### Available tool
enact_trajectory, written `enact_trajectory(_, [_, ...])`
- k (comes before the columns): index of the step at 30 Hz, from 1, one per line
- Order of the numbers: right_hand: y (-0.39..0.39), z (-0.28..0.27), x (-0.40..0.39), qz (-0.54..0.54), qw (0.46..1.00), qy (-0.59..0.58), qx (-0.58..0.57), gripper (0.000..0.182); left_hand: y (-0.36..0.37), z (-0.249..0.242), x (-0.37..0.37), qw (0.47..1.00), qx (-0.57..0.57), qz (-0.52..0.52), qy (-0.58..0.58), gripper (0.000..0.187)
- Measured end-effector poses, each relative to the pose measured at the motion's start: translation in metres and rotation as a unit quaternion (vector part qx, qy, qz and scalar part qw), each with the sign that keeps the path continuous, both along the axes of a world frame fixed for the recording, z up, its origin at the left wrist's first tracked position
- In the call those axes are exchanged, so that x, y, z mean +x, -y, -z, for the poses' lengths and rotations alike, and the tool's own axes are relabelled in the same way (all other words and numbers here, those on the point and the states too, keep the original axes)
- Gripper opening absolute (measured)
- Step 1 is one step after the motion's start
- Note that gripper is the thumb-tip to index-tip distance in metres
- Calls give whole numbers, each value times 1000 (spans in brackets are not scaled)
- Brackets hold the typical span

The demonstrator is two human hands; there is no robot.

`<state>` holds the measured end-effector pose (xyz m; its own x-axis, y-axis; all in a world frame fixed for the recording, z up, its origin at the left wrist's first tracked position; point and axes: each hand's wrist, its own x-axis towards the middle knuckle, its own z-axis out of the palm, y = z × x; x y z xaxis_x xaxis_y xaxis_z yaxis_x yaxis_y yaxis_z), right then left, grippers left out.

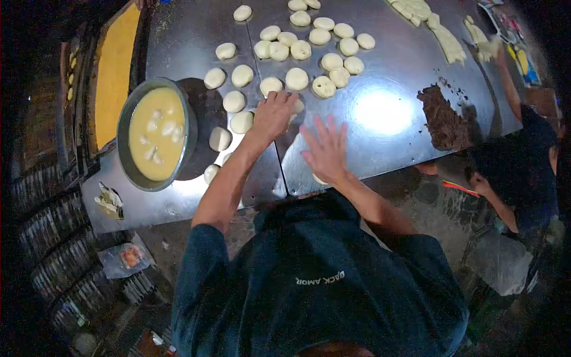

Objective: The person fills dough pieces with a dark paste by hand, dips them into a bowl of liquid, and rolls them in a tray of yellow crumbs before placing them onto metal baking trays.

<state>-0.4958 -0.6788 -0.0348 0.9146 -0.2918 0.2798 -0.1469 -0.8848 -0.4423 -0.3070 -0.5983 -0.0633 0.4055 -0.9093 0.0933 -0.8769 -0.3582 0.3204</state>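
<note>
My left hand (275,117) curls palm down over a pale dough ball (298,106), which shows partly beside the fingers. Just beyond its fingertips sits another flattened round (271,85). My right hand (326,149) hovers or rests near the table's front edge, fingers spread and slightly blurred, with nothing seen in it. A bit of dough (319,179) peeks out under the right wrist. Several more rounds lie about, including one at the left forearm (242,122). Some, like the one farther right (324,87), show dark spots of filling.
A metal bowl (191,128) of yellowish liquid with white lumps stands at left on the metal table (380,157). A dark crumbly mass (443,119) lies at right. Dough strips (446,40) are at the far right, where a co-worker's arm (509,83) reaches in. A yellow board (116,71) stands left.
</note>
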Motion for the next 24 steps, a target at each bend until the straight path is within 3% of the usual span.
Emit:
enact_trajectory(1, [0,20,-5,-3,999,-29,27,52,3,-5,1,996,83,24,18,33])
enact_trajectory(3, [4,52,-6,-12,994,-79,77,52,6,-4,9,991,127,17,31,33])
enact_trajectory(5, [20,31,-18,-56,988,-108,94,47,-5,-19,15,991,78,69,87,37])
enact_trajectory(6, [25,18,-33,-122,977,-140,101,43,-17,-8,19,995,-9,74,66,28])
enact_trajectory(7, [30,11,-44,-186,962,-171,106,39,-30,-17,20,995,2,67,68,28])
enact_trajectory(8, [38,12,-52,-194,960,-167,112,39,-45,-33,14,984,25,-61,-168,23])
enact_trajectory(9, [46,13,-61,-227,940,-242,84,36,-61,-46,7,900,42,-188,-390,20])
enact_trajectory(10, [47,6,-59,-258,912,-314,52,33,-81,-45,3,900,45,-193,-388,20])
enact_trajectory(11, [50,0,-51,-262,912,-311,54,33,-103,-39,-1,836,-105,-266,-468,18])
enact_trajectory(12, [55,-20,-29,-197,907,-352,123,27,-118,-36,-8,740,-251,-328,-531,17])
enact_trajectory(13, [58,-30,-10,-129,891,-392,189,22,-128,-41,-16,738,-252,-332,-531,17])
enact_trajectory(15, [53,-4,17,-82,981,-156,76,20,-144,-50,-28,643,-349,-373,-571,20])
enact_trajectory(17, [46,0,51,-122,981,11,-147,23,-138,-70,-45,597,-386,-349,-610,43])
enact_trajectory(18, [31,-3,62,-129,990,-10,57,27,-136,-76,-52,560,-405,-322,-646,48])
enact_trajectory(19, [13,-9,73,-129,957,-32,256,30,-134,-78,-57,522,-423,-291,-681,53])
enact_trajectory(20, [-6,-20,77,-104,868,-108,473,37,-131,-80,-62,506,-420,-283,-698,52])
enact_trajectory(21, [-23,-21,79,-135,794,-82,587,39,-127,-79,-65,489,-415,-274,-717,51])
enact_trajectory(23, [-48,-19,73,-190,733,-168,631,36,-129,-52,-68,552,-379,-274,-690,34])
enact_trajectory(24, [-48,-12,67,-186,737,-168,627,36,-132,-46,-67,571,-361,-288,-678,33])
